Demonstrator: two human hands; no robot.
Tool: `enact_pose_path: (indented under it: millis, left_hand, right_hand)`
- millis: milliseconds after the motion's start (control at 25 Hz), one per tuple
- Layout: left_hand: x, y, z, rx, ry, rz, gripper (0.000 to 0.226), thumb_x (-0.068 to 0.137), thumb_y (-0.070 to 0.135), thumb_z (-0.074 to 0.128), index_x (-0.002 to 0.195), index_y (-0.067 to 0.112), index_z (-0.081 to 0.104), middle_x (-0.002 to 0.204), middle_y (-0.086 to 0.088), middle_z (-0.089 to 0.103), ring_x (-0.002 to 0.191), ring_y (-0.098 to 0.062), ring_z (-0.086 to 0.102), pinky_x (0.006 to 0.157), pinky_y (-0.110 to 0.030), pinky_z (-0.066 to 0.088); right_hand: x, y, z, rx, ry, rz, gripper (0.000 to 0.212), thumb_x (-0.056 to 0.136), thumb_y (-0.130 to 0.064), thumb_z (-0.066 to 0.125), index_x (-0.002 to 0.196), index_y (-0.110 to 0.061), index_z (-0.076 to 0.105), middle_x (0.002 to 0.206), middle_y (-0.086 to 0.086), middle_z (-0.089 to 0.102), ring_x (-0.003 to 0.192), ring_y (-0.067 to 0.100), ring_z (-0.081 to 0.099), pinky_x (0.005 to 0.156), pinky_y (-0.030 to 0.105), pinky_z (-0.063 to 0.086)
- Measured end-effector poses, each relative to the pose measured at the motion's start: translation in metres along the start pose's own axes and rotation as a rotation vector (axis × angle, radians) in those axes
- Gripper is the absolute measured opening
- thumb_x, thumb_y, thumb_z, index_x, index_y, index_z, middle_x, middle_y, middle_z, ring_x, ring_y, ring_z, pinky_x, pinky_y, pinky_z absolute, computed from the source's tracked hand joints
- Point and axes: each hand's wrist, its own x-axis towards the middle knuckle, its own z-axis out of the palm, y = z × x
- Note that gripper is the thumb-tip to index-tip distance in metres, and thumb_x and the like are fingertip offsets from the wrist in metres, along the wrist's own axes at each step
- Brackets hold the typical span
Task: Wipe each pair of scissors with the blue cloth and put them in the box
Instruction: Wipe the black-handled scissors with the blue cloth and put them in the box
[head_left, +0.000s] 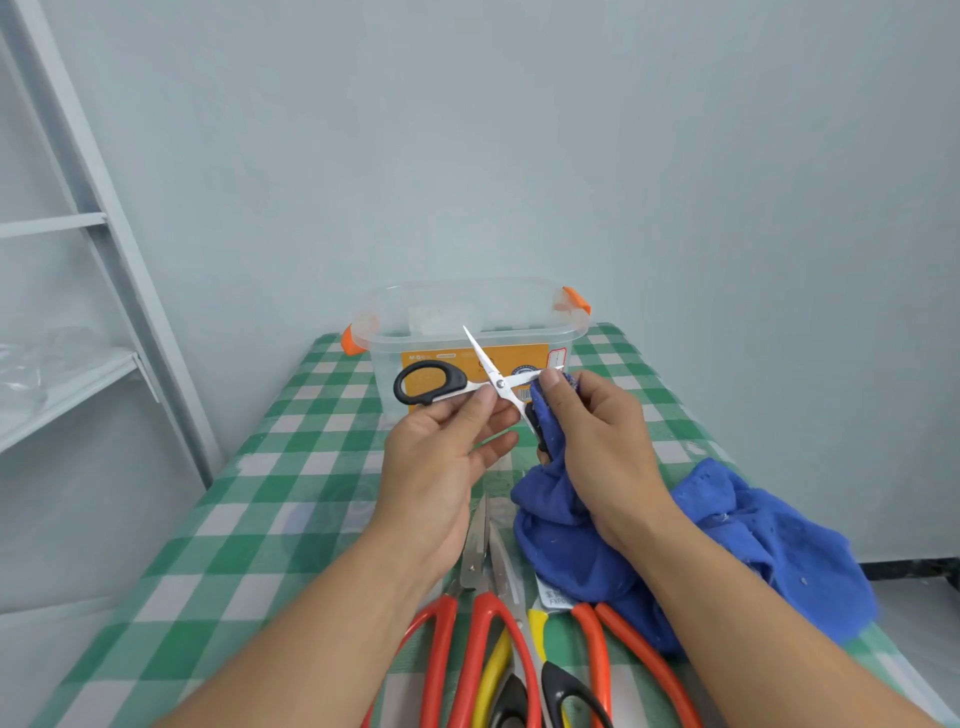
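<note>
Wiping under way, judging from the pose.

Item one: black-handled scissors, held in the air just in front of the box, blades spread into an X to expose each edge singly. One tip pointing up and left across the box rim, the other pointing right.

Left hand: pinches the pale shank just behind the pivot between thumb and fingers. Serves as the steady anchor, clear of both edges.

Right hand: pinches a fold of the blue cloth round the right-pointing blade, thumb on top, fabric between skin and steel, presumably to guard the fingers while rubbing. Rest of the cloth trailing down to the table and heaped at right.

Item two: box, clear plastic, lid off, orange latches at both ends, standing at the far end of the table, mouth up, ready to receive. No scissors plainly seen inside.

Item three: waiting stock at the near edge, under the forearms: red-handled scissors, yellow-handled scissors, orange-handled scissors, side by side, tips towards the box, handles nearest the body for easy pickup.

Writing: orange label on the box front, small pale lettering at its left end apparently "M&G", remainder too small to read. Printed characters on one waiting blade, partly under the cloth, not legible.
</note>
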Motion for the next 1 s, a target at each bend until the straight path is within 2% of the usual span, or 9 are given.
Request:
enact_pose_path:
  millis: [80, 200, 320, 440, 560, 680, 760, 880, 1000]
  left_hand:
    - [0.001, -0.001, 0.000, 0.046, -0.015, 0.019, 0.011, 0.096, 0.009, 0.062, 0.094, 0.007, 0.073, 0.089, -0.007, 0.073, 0.083, -0.015, 0.068, 0.079, -0.031, 0.057]
    - [0.005, 0.004, -0.002, 0.072, 0.036, 0.063, 0.012, 0.099, 0.008, 0.058, 0.091, 0.005, 0.067, 0.088, -0.010, 0.072, 0.082, -0.019, 0.070, 0.078, -0.033, 0.059]
    - [0.009, 0.008, -0.006, 0.141, 0.068, 0.094, 0.017, 0.103, 0.010, 0.052, 0.088, 0.005, 0.058, 0.082, -0.012, 0.068, 0.075, -0.021, 0.070, 0.075, -0.038, 0.060]
    - [0.005, 0.009, -0.006, 0.206, 0.035, 0.077, 0.019, 0.105, 0.012, 0.047, 0.088, 0.004, 0.050, 0.071, -0.011, 0.058, 0.068, -0.025, 0.062, 0.066, -0.035, 0.061]
    - [-0.001, 0.008, -0.004, 0.316, -0.031, 0.089, 0.016, 0.106, 0.012, 0.044, 0.092, 0.003, 0.048, 0.074, -0.014, 0.050, 0.059, -0.027, 0.053, 0.045, -0.024, 0.051]
    - [0.000, 0.006, -0.006, 0.413, -0.071, 0.117, 0.018, 0.106, 0.013, 0.043, 0.099, -0.001, 0.050, 0.071, -0.014, 0.052, 0.044, -0.026, 0.049, 0.040, -0.023, 0.043]
    - [0.002, 0.005, -0.008, 0.438, -0.084, 0.141, 0.016, 0.106, 0.013, 0.044, 0.102, 0.000, 0.052, 0.071, -0.017, 0.052, 0.043, -0.026, 0.047, 0.041, -0.026, 0.042]
    - [0.003, 0.002, -0.010, 0.456, -0.100, 0.187, 0.013, 0.106, 0.012, 0.045, 0.102, 0.005, 0.055, 0.070, -0.014, 0.053, 0.051, -0.021, 0.048, 0.044, -0.031, 0.046]
    - [0.003, -0.003, -0.009, 0.468, -0.114, 0.214, 0.013, 0.106, 0.011, 0.043, 0.101, 0.008, 0.054, 0.066, -0.006, 0.053, 0.057, -0.018, 0.050, 0.045, -0.032, 0.048]
  right_hand:
    - [0.000, 0.003, 0.000, -0.066, -0.040, -0.019, 0.046, 0.101, -0.030, 0.059, 0.083, 0.012, 0.051, 0.067, 0.011, 0.048, 0.065, 0.021, 0.047, 0.061, 0.032, 0.044]
    - [0.002, 0.002, -0.004, -0.061, 0.015, -0.024, 0.042, 0.100, -0.027, 0.062, 0.082, 0.010, 0.056, 0.068, 0.008, 0.052, 0.065, 0.016, 0.048, 0.060, 0.027, 0.044]
    - [0.010, -0.001, -0.015, 0.015, 0.142, -0.049, 0.027, 0.099, -0.022, 0.063, 0.083, -0.001, 0.065, 0.074, 0.008, 0.062, 0.070, 0.016, 0.056, 0.070, 0.033, 0.048]
    - [0.012, -0.008, -0.020, 0.059, 0.113, -0.078, 0.012, 0.097, -0.018, 0.066, 0.088, -0.013, 0.074, 0.085, 0.012, 0.072, 0.080, 0.019, 0.065, 0.081, 0.040, 0.053]
    - [0.006, -0.015, -0.017, -0.035, -0.018, -0.124, 0.007, 0.093, -0.014, 0.070, 0.090, -0.016, 0.076, 0.085, 0.002, 0.074, 0.081, 0.010, 0.066, 0.078, 0.026, 0.054]
    - [0.001, -0.017, -0.013, -0.088, -0.095, -0.148, 0.010, 0.083, -0.008, 0.079, 0.082, -0.015, 0.072, 0.077, -0.006, 0.075, 0.072, 0.006, 0.067, 0.069, 0.018, 0.053]
    - [0.000, -0.017, -0.012, -0.120, -0.089, -0.169, 0.013, 0.078, -0.007, 0.082, 0.080, -0.008, 0.069, 0.073, -0.003, 0.074, 0.066, 0.007, 0.064, 0.064, 0.020, 0.052]
    - [0.000, -0.014, -0.008, -0.181, -0.094, -0.165, 0.017, 0.077, -0.014, 0.085, 0.080, -0.005, 0.071, 0.079, 0.016, 0.072, 0.068, 0.018, 0.060, 0.064, 0.035, 0.050]
    - [0.001, -0.010, -0.006, -0.221, -0.095, -0.147, 0.018, 0.077, -0.019, 0.086, 0.079, -0.007, 0.072, 0.078, 0.026, 0.067, 0.065, 0.021, 0.053, 0.063, 0.036, 0.044]
